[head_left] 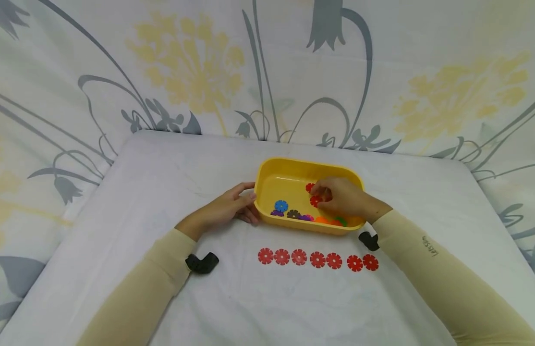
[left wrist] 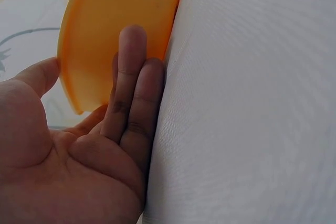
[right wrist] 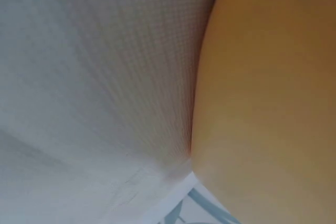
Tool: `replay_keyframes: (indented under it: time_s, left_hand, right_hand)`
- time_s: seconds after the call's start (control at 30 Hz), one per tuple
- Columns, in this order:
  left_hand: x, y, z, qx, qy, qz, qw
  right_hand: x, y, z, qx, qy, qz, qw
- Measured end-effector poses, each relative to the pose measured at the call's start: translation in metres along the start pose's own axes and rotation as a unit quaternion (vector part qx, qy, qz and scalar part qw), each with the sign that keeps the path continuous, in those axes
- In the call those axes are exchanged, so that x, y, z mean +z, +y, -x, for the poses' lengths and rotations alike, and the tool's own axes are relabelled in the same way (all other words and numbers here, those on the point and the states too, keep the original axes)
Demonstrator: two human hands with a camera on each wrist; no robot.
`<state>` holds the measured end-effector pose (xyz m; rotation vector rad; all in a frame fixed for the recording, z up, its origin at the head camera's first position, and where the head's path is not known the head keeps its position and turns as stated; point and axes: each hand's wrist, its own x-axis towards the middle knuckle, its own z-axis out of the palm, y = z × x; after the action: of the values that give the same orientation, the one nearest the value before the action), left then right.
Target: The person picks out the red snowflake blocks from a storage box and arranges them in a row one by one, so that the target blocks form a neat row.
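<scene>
A yellow plastic tray (head_left: 289,166) holds notched, flower-shaped plastic discs. My left hand (head_left: 233,206) is at its left end. In the left wrist view, the thumb tip touches the rim and the extended fingers (left wrist: 132,51) lie against the outer wall. My right hand (head_left: 341,194) reaches inside over the right part, thumb and forefinger bent at the edges of a red disc (head_left: 315,201). Another red disc (head_left: 310,187) lies just beyond those fingertips. Only the tray's outer wall (right wrist: 268,103) and white cloth show in the right wrist view, not the right hand.
Several red discs (head_left: 299,257) lie in a row on the white cloth (head_left: 267,307) in front of the tray. Along the tray's near side are a blue disc (head_left: 281,205), a brown disc (head_left: 293,214), and purple, orange and green pieces. Flower-patterned fabric (head_left: 267,72) rises behind.
</scene>
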<state>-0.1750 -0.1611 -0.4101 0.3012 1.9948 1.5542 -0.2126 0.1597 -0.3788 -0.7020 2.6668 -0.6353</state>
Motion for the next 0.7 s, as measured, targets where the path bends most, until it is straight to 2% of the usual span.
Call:
replay_keyframes:
  time_s: [0.27, 0.47, 0.7]
  left_hand:
    - [-0.0005, 0.0020, -0.0008, 0.011, 0.001, -0.005, 0.9999]
    - [-0.0009, -0.0006, -0.0004, 0.005, -0.006, 0.006, 1.0000]
    - [-0.0007, -0.0014, 0.0007, 0.011, -0.003, -0.003, 0.9999]
  right_hand:
    - [0.0003, -0.0001, -0.0015, 0.060, 0.003, 0.015, 0.998]
    - [0.0014, -0.0005, -0.0021, 0.048, -0.021, 0.012, 0.999]
    - [0.0036, -0.0018, -0.0028, 0.045, -0.014, 0.008, 0.999]
